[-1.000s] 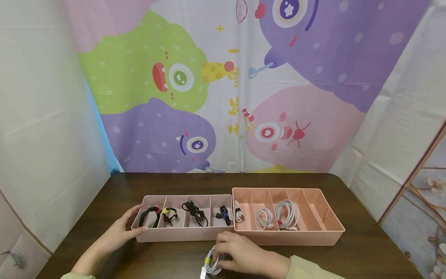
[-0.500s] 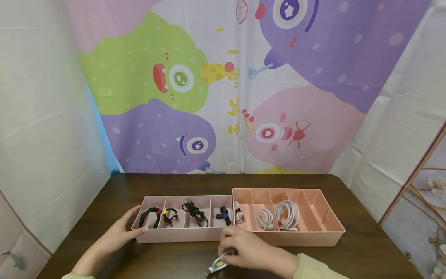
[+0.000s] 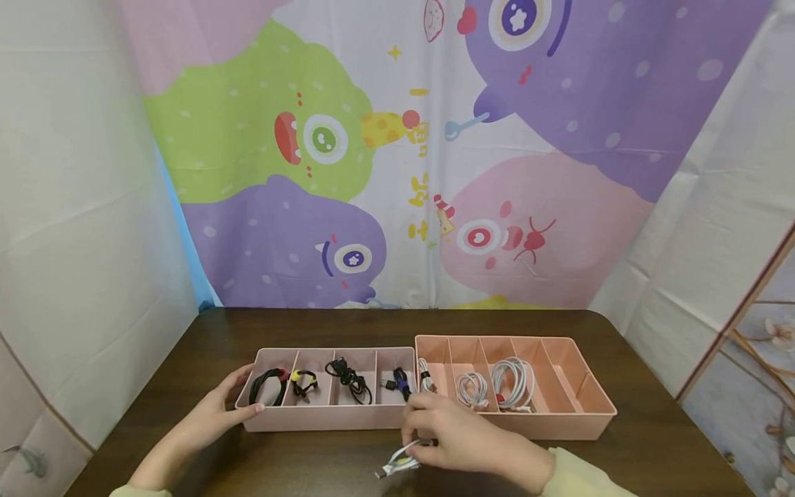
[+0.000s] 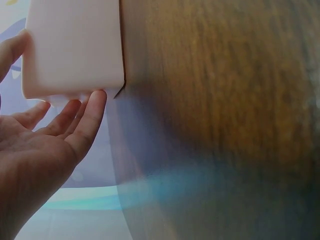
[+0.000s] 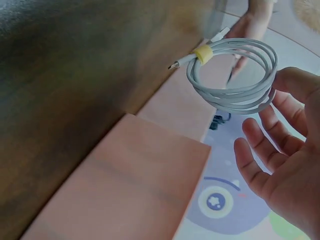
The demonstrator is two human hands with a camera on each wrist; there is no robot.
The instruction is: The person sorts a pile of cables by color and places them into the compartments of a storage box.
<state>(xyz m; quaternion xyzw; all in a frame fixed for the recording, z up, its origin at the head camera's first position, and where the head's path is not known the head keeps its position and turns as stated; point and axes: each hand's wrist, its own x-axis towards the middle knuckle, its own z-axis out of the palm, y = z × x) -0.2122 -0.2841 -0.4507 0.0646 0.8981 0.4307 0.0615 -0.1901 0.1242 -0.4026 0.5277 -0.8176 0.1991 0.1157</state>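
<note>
A coiled white charging cable with a yellow tie hangs from my right hand. In the right wrist view, thumb and forefinger pinch one side of the loop while the other fingers spread free; both plugs stick out near the tie. My right hand is raised in front of where the two boxes meet. At the left end of the greyish-pink box, my left hand rests with its thumb near the front corner. The left wrist view has its fairly straight fingers touching the end wall.
The greyish-pink box has black cables in its compartments. Against its right end stands a peach box, holding coiled white cables in its left compartments. Both stand on a dark wooden table before a cartoon curtain.
My right hand has lifted the white cable from the tabletop and moved it a little right and towards the boxes, turning the coil. My left hand has stayed at the box end.
</note>
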